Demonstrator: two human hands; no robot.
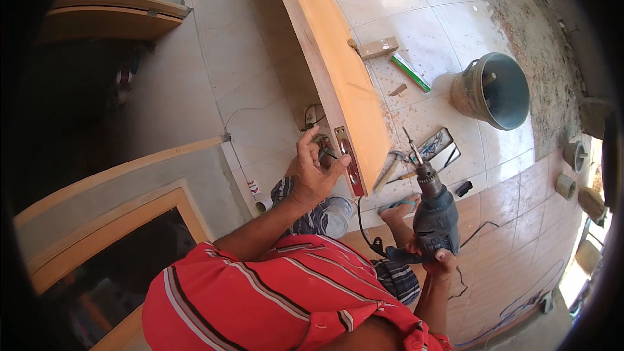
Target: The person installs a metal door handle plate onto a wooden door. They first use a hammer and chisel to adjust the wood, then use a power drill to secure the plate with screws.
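Observation:
A yellow-orange wooden door (357, 101) stands on edge toward me, with a shiny metal mortise lock (350, 161) set into its narrow edge. My left hand (311, 175) is at that edge, fingers apart and curved, the thumb against or just over the lock's faceplate. It grips nothing. In my right hand (437, 261) is a dark corded power drill (437, 218), held by its rear handle. Its chuck and bit (409, 140) point up and away from me, to the right of the door and apart from it. Part of the right fingers is hidden behind the drill.
On the tiled floor right of the door lie a tool tray (448, 149), a green narrow box (411, 73), a wood block (378, 48) and shavings. A bucket (471, 94) stands farther right. My sandalled foot (400, 208) is near the drill cord (361, 221). Wooden frames (117, 156) are at left.

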